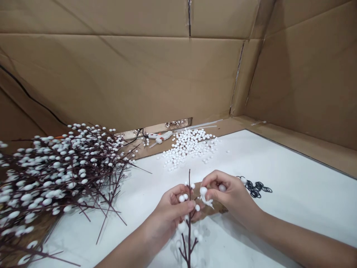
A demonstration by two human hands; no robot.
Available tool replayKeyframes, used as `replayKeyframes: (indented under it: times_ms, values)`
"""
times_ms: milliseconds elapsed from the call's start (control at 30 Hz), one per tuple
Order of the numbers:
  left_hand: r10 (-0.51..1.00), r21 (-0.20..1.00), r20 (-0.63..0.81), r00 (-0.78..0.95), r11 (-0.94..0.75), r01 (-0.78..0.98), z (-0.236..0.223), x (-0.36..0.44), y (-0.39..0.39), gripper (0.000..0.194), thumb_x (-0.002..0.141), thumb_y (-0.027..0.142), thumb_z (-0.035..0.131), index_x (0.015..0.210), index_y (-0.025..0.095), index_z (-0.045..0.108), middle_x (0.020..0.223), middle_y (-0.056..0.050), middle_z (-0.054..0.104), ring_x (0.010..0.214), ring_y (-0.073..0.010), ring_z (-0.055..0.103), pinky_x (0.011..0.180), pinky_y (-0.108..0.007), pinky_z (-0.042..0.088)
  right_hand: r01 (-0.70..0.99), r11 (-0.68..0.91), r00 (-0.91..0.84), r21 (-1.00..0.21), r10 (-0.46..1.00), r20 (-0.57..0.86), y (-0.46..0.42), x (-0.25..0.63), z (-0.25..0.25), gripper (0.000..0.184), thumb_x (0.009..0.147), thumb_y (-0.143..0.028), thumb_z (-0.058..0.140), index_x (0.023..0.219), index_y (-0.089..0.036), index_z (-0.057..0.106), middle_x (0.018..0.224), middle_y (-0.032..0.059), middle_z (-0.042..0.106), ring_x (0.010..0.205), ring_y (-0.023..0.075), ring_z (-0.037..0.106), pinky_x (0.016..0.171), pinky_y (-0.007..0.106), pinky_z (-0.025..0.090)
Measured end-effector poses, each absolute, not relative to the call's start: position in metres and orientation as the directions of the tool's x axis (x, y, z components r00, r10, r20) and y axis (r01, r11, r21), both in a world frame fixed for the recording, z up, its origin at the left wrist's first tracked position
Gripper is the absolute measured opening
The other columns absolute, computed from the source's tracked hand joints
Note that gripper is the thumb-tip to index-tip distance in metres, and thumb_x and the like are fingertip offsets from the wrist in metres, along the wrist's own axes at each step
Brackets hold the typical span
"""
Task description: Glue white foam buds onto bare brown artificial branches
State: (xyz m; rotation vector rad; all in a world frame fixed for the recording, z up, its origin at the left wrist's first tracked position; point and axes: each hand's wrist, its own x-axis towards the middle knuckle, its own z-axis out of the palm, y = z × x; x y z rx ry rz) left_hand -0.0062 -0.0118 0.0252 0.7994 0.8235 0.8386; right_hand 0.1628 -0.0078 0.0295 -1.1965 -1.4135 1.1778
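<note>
My left hand is closed around a dark brown artificial berry branch, which stands roughly upright with its thin tip pointing away. White balls sit on the upper twigs, while the lower twigs nearest me are bare. To the right of the stem, my right hand pinches a white foam ball between thumb and index finger. A ragged white wisp hangs below that ball; its material is unclear. Another white ball shows tucked in the curled fingers of the same hand. The pinched ball appears apart from the branch.
A large heap of berry branches covers the left side. Loose white balls lie spread at the back of the white board, near a glue gun. Black rings lie right of my hand. Cardboard walls enclose the table.
</note>
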Motion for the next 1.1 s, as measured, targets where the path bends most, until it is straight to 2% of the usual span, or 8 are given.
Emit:
replayKeyframes:
  times_ms: [167, 467, 700, 933, 1100]
  values:
    - [0.905, 0.882, -0.252, 0.344, 0.361, -0.304, 0.021, -0.004, -0.011, 0.030, 0.056, 0.025, 0.078, 0.075, 0.016, 0.056, 0.067, -0.002, 0.063, 0.061, -0.0124, 0.057, 0.058, -0.021, 0.043, 0.055, 0.013, -0.163, -0.998, 0.987, 0.004, -0.006, 0.160, 0.026, 0.008, 0.062, -0.015, 0.058, 0.069, -0.019, 0.058, 0.055, -0.0050, 0.049, 0.051, 0.0093, 0.041, 0.048, 0.022, 0.031]
    - [0.910, 0.868, -0.277, 0.308, 0.374, -0.327, 0.021, -0.001, -0.017, 0.037, 0.053, 0.023, 0.079, 0.082, 0.017, 0.056, 0.067, -0.001, 0.061, 0.060, -0.0122, 0.057, 0.054, -0.020, 0.042, -0.049, -0.014, -0.217, -0.999, 0.976, -0.003, -0.005, 0.158, 0.022, 0.009, 0.065, -0.012, 0.057, 0.071, -0.018, 0.055, 0.059, -0.0025, 0.059, 0.058, 0.0121, 0.055, 0.057, 0.025, 0.041]
    - [0.904, 0.837, -0.273, 0.330, 0.392, -0.382, 0.027, 0.002, -0.018, 0.044, 0.056, 0.019, 0.077, 0.093, 0.018, 0.052, 0.071, 0.000, 0.062, 0.064, -0.0119, 0.059, 0.056, -0.020, 0.043, -0.095, -0.054, -0.217, -0.994, 0.976, -0.032, -0.008, 0.157, 0.021, 0.009, 0.065, -0.016, 0.063, 0.070, -0.018, 0.055, 0.063, -0.0027, 0.059, 0.057, 0.0098, 0.055, 0.053, 0.023, 0.043]
    - [0.899, 0.848, -0.303, 0.316, 0.405, -0.342, 0.027, -0.001, -0.020, 0.056, 0.054, 0.021, 0.079, 0.099, 0.019, 0.046, 0.074, 0.000, 0.062, 0.063, -0.0122, 0.058, 0.054, -0.019, 0.041, -0.152, -0.045, -0.246, -0.987, 0.969, -0.006, -0.008, 0.157, 0.021, 0.011, 0.066, -0.018, 0.065, 0.069, -0.018, 0.055, 0.065, -0.0015, 0.061, 0.057, 0.0113, 0.058, 0.054, 0.025, 0.049]
    - [0.902, 0.861, -0.297, 0.315, 0.395, -0.320, 0.025, -0.003, -0.018, 0.060, 0.052, 0.021, 0.079, 0.101, 0.019, 0.044, 0.070, 0.001, 0.060, 0.064, -0.0132, 0.058, 0.052, -0.019, 0.038, -0.160, -0.045, -0.294, -0.986, 0.956, 0.004, -0.009, 0.157, 0.019, 0.011, 0.068, -0.021, 0.066, 0.070, -0.018, 0.056, 0.064, -0.0011, 0.061, 0.056, 0.0113, 0.058, 0.054, 0.026, 0.048]
